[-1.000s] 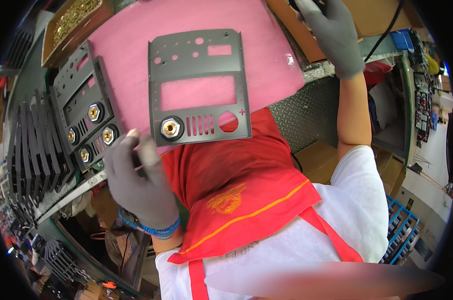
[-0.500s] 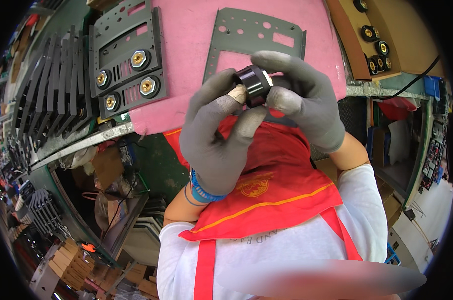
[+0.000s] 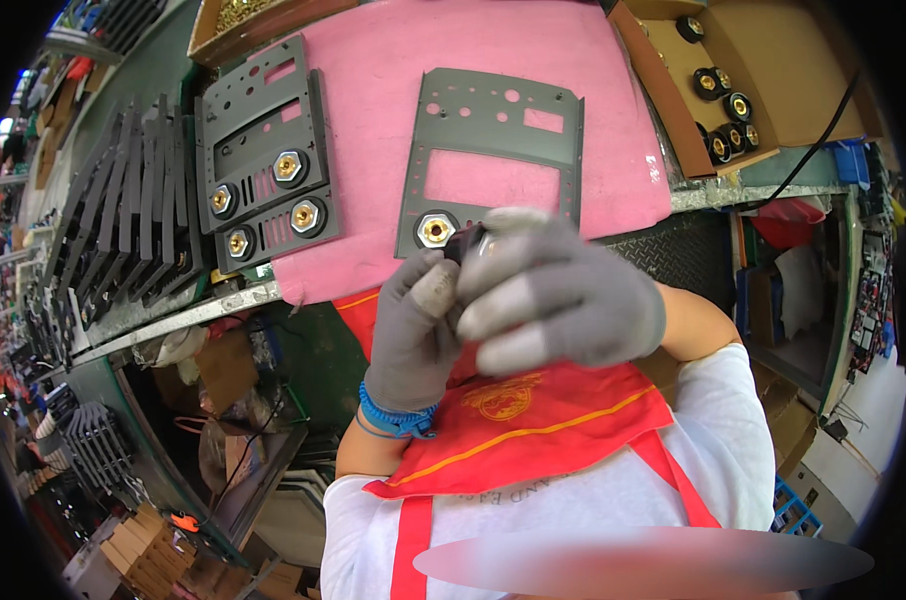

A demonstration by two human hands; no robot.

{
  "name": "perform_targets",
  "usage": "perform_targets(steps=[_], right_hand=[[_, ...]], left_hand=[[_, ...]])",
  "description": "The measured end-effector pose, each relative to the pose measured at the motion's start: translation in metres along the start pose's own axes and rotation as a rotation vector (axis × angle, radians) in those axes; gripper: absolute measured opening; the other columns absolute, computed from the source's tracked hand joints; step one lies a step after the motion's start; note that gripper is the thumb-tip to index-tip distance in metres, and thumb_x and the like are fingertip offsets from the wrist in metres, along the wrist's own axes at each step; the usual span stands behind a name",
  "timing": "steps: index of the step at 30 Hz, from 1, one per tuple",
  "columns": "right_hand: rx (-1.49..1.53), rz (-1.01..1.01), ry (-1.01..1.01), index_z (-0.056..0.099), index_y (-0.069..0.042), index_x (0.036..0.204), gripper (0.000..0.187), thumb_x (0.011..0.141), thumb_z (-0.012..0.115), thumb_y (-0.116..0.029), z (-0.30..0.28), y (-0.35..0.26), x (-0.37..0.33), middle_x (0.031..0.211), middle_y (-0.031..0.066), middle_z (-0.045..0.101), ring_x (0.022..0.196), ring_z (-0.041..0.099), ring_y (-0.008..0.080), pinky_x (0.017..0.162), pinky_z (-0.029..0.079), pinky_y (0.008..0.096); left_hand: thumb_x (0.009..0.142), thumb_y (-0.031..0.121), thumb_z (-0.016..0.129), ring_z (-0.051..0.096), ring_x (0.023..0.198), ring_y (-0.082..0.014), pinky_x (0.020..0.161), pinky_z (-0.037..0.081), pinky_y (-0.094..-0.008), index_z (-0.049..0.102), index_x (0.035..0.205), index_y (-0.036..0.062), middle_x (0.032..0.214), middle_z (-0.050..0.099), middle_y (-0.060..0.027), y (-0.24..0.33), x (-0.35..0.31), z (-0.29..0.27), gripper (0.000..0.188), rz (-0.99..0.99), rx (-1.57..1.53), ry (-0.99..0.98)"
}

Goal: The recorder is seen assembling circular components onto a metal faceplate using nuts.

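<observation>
Both my hands wear grey gloves and are close together at the near edge of the pink mat (image 3: 373,120). A black round socket connector (image 3: 463,243) is between them, mostly hidden by fingers. My left hand (image 3: 413,325) pinches it from the left. My right hand (image 3: 563,295), blurred, curls its fingers over it from the right. Just beyond lies a dark grey metal panel (image 3: 495,128) with round holes and a large rectangular cutout. At its near left corner sits another connector (image 3: 436,231) with a hex nut and brass centre.
Left on the mat, stacked grey panels (image 3: 258,125) carry several brass-centred connectors. Further left, more panels (image 3: 123,210) stand on edge in a row. At the right, an open cardboard box (image 3: 663,85) holds loose black connectors. A box of small brass parts (image 3: 243,15) sits at the far left.
My hands have come down nearer my body, and my right hand has turned over the black connector. The panel's near left corner, with its fitted connector, now shows.
</observation>
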State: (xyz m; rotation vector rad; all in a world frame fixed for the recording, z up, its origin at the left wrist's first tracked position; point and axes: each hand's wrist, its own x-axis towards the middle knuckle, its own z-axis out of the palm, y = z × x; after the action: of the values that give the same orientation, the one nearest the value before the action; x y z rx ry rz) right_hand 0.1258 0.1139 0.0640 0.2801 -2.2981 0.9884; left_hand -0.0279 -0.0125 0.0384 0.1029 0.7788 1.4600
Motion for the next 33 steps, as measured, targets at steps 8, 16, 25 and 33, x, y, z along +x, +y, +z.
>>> perform_targets(steps=[8, 16, 25, 33], right_hand=[[-0.258, 0.184, 0.132, 0.068, -0.013, 0.106, 0.025, 0.082, 0.072, -0.015, -0.018, 0.011, 0.004, 0.121, 0.0092, 0.062, 0.104, 0.061, 0.0233, 0.093, 0.042, 0.0419], [-0.197, 0.235, 0.162, 0.064, -0.015, 0.097, 0.037, 0.069, 0.084, -0.026, -0.006, 0.001, 0.0, 0.106, 0.0052, 0.064, 0.092, 0.061, 0.0236, 0.092, 0.043, 0.0443], [-0.253, 0.183, 0.167, 0.06, -0.012, 0.099, 0.035, 0.074, 0.081, -0.023, 0.008, -0.001, -0.01, 0.117, 0.0136, 0.063, 0.103, 0.063, 0.0294, 0.094, 0.046, 0.0491], [-0.538, 0.485, 0.194, 0.061, -0.012, 0.096, 0.021, 0.079, 0.074, -0.017, -0.012, 0.044, -0.051, 0.116, 0.0064, 0.065, 0.094, 0.064, 0.0245, 0.084, 0.046, 0.0368]], left_hand=[[0.087, 0.032, 0.07, 0.064, 0.101, -0.0254, 0.092, 0.051, -0.0344, 0.054, 0.124, -0.0054, 0.111, 0.064, -0.016, -0.005, 0.011, -0.027, 0.055, -0.042, -0.16, -0.345], [0.092, 0.031, 0.061, 0.055, 0.119, -0.0294, 0.099, 0.047, -0.0445, 0.045, 0.136, -0.003, 0.133, 0.053, -0.0178, -0.008, 0.007, -0.023, 0.058, -0.005, -0.02, -0.27], [0.091, 0.033, 0.063, 0.06, 0.112, -0.0214, 0.099, 0.047, -0.0349, 0.055, 0.123, -0.0035, 0.121, 0.062, -0.0126, 0.002, -0.001, -0.014, 0.049, -0.077, -0.044, -0.242], [0.09, 0.025, 0.058, 0.063, 0.096, -0.0247, 0.085, 0.052, -0.0358, 0.058, 0.114, -0.0045, 0.113, 0.063, -0.0172, -0.038, 0.014, -0.063, 0.038, -0.279, 0.191, -0.272]])
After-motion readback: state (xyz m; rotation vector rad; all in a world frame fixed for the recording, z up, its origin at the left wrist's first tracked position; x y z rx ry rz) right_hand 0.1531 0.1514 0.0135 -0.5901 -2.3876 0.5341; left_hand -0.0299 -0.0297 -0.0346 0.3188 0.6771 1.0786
